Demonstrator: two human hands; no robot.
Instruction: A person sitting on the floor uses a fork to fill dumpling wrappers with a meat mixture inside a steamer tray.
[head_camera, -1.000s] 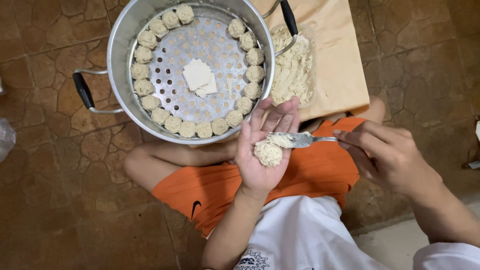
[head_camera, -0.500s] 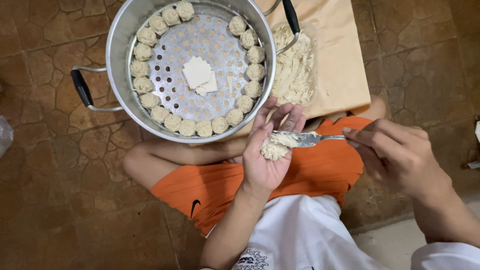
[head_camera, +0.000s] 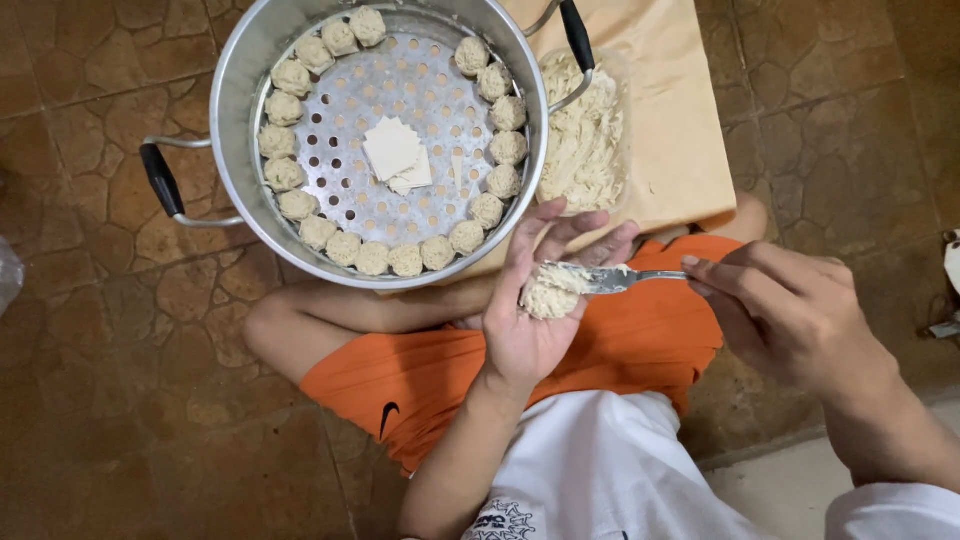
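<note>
I am looking down on a brown stone-patterned tile floor (head_camera: 120, 400), which is carrying everything here. A tan board (head_camera: 665, 120) is lying on it at upper right. A metal steamer pot (head_camera: 240, 110) with two black handles is sitting partly on the tiles and overlapping the board's left edge. A clear tray of pale filling (head_camera: 590, 140) is resting on the board, just beside the pot's right handle. The person's bare leg (head_camera: 330, 320) is lying across the tiles below the pot.
</note>
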